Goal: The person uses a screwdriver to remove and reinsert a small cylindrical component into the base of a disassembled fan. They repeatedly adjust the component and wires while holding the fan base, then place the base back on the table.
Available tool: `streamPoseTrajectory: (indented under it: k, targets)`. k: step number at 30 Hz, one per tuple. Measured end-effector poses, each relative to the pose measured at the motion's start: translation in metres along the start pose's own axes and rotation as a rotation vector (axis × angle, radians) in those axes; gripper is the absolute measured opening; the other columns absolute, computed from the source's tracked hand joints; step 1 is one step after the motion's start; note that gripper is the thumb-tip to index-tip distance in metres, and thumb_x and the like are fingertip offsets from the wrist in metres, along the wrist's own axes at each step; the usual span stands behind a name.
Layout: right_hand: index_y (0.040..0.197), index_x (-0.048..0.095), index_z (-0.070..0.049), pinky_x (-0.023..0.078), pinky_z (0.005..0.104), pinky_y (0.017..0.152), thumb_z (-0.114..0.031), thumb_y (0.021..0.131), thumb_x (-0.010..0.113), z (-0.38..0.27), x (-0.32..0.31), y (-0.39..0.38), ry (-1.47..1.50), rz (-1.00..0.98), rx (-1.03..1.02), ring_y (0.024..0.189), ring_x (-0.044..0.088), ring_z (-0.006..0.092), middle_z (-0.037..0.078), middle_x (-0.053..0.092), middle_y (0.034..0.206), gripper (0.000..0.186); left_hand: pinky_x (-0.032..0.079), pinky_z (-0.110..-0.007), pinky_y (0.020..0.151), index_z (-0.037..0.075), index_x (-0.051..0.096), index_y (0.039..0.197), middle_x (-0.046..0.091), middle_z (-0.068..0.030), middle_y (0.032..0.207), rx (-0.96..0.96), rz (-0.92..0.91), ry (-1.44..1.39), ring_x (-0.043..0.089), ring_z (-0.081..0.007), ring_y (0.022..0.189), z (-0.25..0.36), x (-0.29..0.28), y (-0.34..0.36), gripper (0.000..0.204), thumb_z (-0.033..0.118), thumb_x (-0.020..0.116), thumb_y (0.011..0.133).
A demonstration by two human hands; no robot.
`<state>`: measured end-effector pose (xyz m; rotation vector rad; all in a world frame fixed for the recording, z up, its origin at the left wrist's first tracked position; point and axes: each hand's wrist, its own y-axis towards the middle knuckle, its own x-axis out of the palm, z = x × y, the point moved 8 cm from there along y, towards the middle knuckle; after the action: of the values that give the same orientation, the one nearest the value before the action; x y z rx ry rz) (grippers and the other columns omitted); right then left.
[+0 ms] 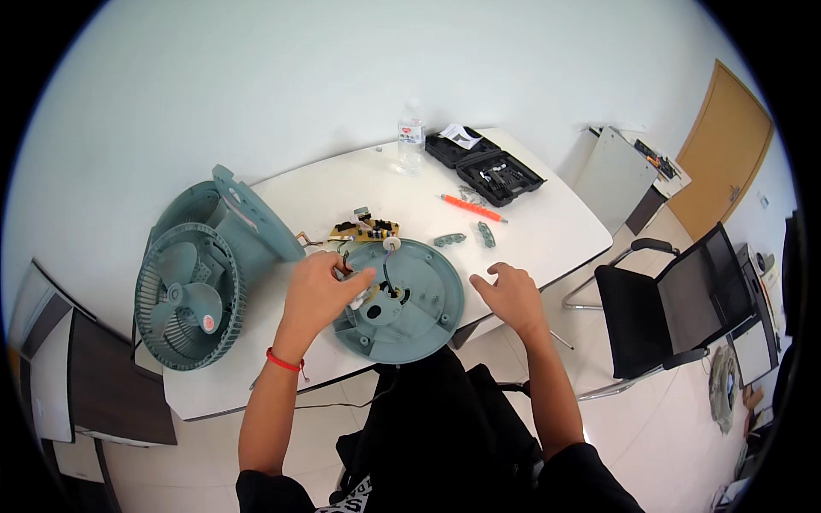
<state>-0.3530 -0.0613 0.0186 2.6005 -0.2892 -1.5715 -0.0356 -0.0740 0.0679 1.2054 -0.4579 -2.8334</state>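
Note:
My left hand (323,286) pinches a small pale part (361,298), partly hidden by my fingers, among wires over the left side of a round grey-green base plate (428,316). My right hand (509,291) hovers at the plate's right, fingers apart and empty. Behind the plate lies a circuit board (363,229) with wires and a white round piece (392,244). The grey-green fan body (256,231) lies at the left, its bladed head (184,299) facing up. Two small grey-green parts (449,239) (486,234) rest right of the plate.
The white table (556,239) also holds a water bottle (411,145), an open black tool case (505,178), an orange screwdriver (466,205) and small scattered pieces. A black chair (633,316) stands at the right, near a cabinet (611,179) and wooden door (718,150).

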Motion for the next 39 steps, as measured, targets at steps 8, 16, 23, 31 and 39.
streamPoseTrajectory:
  k: [8, 16, 23, 31, 39]
  targets:
    - [0.118, 0.054, 0.013, 0.036, 0.0259, 0.036, -0.023, 0.091, 0.063, 0.003, 0.056, -0.003, 0.948, -0.612, 0.212, 0.037, 0.046, 0.0121, 0.019, 0.068, 0.075, 0.046, 0.041, -0.033, 0.053, -0.002, 0.069, 0.069, 0.057, -0.0105, 0.061, 0.051, -0.163, 0.160, 0.055, -0.0201, 0.054, 0.022, 0.010, 0.004, 0.046, 0.042, 0.082, 0.066]
    - [0.116, 0.048, 0.012, 0.036, 0.0268, 0.036, -0.015, 0.090, 0.063, -0.002, 0.060, -0.004, 0.876, -0.755, 0.179, 0.039, 0.049, 0.0125, 0.019, 0.070, 0.080, 0.041, 0.045, -0.036, 0.059, 0.000, 0.073, 0.074, 0.059, -0.0130, 0.067, 0.058, -0.235, 0.305, 0.061, -0.0270, 0.065, 0.030, 0.020, 0.007, 0.044, 0.041, 0.082, 0.062]
    - [0.114, 0.047, 0.013, 0.037, 0.0277, 0.036, -0.012, 0.089, 0.061, -0.006, 0.057, -0.004, 0.765, -0.779, 0.129, 0.040, 0.050, 0.0142, 0.017, 0.070, 0.080, 0.038, 0.043, -0.036, 0.058, 0.001, 0.074, 0.079, 0.052, -0.0089, 0.069, 0.117, -0.219, 0.353, 0.056, -0.0249, 0.065, 0.035, 0.022, 0.009, 0.040, 0.036, 0.085, 0.063]
    - [0.115, 0.048, 0.015, 0.041, 0.0270, 0.041, -0.008, 0.082, 0.058, -0.015, 0.057, -0.006, 0.764, -0.750, 0.130, 0.048, 0.055, 0.0147, 0.017, 0.070, 0.081, 0.042, 0.045, -0.035, 0.055, 0.003, 0.074, 0.085, 0.053, -0.0087, 0.074, 0.136, -0.131, 0.270, 0.056, -0.0240, 0.062, 0.026, 0.026, -0.005, 0.035, 0.028, 0.086, 0.065]
    - [0.114, 0.051, 0.013, 0.043, 0.0266, 0.043, -0.008, 0.082, 0.056, -0.011, 0.067, -0.012, 0.902, -0.951, 0.303, 0.048, 0.053, 0.0128, 0.013, 0.068, 0.078, 0.038, 0.044, -0.029, 0.049, 0.003, 0.074, 0.091, 0.049, -0.0038, 0.079, 0.015, -0.025, 0.206, 0.054, -0.0160, 0.060, 0.014, 0.034, -0.014, 0.035, 0.023, 0.089, 0.066]
